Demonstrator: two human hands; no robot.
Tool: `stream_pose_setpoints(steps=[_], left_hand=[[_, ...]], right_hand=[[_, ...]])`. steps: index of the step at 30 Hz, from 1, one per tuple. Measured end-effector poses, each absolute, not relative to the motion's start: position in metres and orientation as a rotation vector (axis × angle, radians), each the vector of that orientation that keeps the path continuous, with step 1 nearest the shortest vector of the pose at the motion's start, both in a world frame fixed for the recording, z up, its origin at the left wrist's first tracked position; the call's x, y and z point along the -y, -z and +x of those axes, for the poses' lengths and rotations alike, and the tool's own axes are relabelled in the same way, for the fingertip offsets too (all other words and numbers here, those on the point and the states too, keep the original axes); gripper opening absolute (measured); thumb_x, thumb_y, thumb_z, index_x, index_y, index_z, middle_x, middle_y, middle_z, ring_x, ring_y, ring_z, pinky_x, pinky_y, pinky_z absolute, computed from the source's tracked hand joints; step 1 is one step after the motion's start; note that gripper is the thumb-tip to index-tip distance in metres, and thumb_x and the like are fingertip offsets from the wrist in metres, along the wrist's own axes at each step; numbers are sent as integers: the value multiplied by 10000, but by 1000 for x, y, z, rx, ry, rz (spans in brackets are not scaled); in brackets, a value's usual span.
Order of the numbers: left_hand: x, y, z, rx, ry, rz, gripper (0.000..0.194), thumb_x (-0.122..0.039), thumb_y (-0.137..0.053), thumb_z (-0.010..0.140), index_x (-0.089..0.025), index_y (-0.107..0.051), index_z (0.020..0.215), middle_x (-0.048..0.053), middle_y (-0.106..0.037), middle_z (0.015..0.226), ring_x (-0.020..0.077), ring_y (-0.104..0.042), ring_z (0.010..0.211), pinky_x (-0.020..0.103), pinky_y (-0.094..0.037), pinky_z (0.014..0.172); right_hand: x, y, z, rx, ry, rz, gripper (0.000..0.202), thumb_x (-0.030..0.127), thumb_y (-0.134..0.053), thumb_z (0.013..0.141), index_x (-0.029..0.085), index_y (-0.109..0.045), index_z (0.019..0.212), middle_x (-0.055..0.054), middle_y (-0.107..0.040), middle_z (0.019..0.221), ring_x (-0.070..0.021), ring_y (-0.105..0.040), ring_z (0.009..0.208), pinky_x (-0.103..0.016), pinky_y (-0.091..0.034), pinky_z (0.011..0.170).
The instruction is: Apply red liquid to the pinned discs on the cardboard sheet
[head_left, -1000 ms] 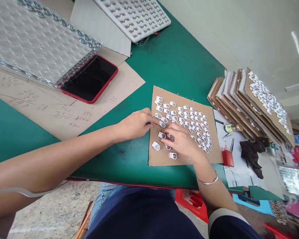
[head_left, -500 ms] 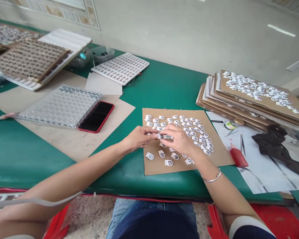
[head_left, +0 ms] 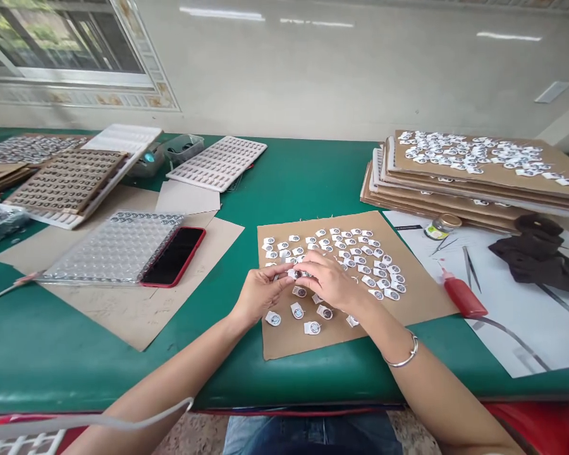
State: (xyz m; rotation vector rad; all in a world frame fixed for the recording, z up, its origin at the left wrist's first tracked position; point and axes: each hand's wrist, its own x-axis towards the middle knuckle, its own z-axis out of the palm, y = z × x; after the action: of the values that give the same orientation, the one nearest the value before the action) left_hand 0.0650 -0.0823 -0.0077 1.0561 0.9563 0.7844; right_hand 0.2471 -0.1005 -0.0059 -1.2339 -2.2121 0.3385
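Observation:
My left hand [head_left: 260,293] and my right hand [head_left: 332,282] meet above a cardboard sheet [head_left: 284,346]. Between their fingertips is a small round piece with a white tab [head_left: 294,273], pinched from both sides. Fingers cover part of it, so its details are hard to make out. Around and below the hands, many similar tabbed pieces [head_left: 312,328] lie spread over the cardboard, most of them in loose rows towards the far and right side.
A red squeeze bottle [head_left: 464,296], tweezers [head_left: 471,269], a small glass jar [head_left: 442,226] and a dark cloth [head_left: 531,253] lie on the right. Behind them rises a stack of loaded boards [head_left: 436,178]. Left are a phone [head_left: 174,256], a clear blister tray [head_left: 109,249] and a white tray [head_left: 220,163].
The head view has tilted up, showing more wall and a window. Both hands still pinch the small tabbed piece over the cardboard, fingers slightly shifted.

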Motion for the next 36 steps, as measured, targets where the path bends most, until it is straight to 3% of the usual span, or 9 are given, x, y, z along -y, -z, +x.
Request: stream_pose_setpoints(steps=[4,7,10,16,26,31,36], left_hand=[[81,12,61,-941,-792,1076,474,-406,-777,625,-134,-673,999,-50,-480,557,0,-266,369,167,-168,354],[79,14,58,-953,-779,1104,450,-408,-770,635,-150,-680,993,-42,-497,579,2,-264,382,170,-172,359],[79,14,57,-962,-747,1135,457,-412,-761,647,-147,-680,1010,-42,-489,545,10,-256,391,172,-172,366],[83,8,57,-957,-685,1184,466,-436,-734,673,-137,-680,1026,-80,-359,408,23,-221,374,170,-166,362],[85,12,54,-992,-677,1394,351,-357,-683,743,-141,-689,1019,-17,-574,505,40,-366,382,167,-270,363],[87,10,54,-987,-688,1437,338,-345,-677,749,-149,-688,1025,38,-696,738,68,-500,474,168,-342,403],[87,10,54,-994,-692,1431,336,-340,-683,743,-157,-689,1026,59,-715,843,77,-534,504,166,-341,396]], right_hand=[[101,2,251,2116,-422,-1255,267,358,-581,834,206,-593,1053,-46,-594,941,-157,-557,852,-322,-473,750],[103,-6,255,2031,-449,-1219,219,291,-560,852,212,-563,1056,-40,-607,965,-149,-566,899,-324,-480,789],[105,-9,254,2039,-488,-1164,107,200,-483,879,197,-553,961,-36,-611,936,-125,-574,851,-292,-490,739],[105,-5,248,2159,-596,-1185,97,176,-450,884,192,-526,942,-23,-617,884,-112,-573,789,-276,-490,677],[106,-5,251,2226,-663,-1203,94,187,-442,885,197,-519,938,-21,-621,879,-108,-571,744,-271,-472,639],[107,-6,251,2236,-638,-1167,82,198,-455,888,193,-515,943,-15,-616,884,-101,-569,771,-262,-473,648],[110,-8,251,2236,-648,-1149,93,211,-477,884,199,-515,968,-16,-621,908,-108,-586,829,-274,-484,693]])
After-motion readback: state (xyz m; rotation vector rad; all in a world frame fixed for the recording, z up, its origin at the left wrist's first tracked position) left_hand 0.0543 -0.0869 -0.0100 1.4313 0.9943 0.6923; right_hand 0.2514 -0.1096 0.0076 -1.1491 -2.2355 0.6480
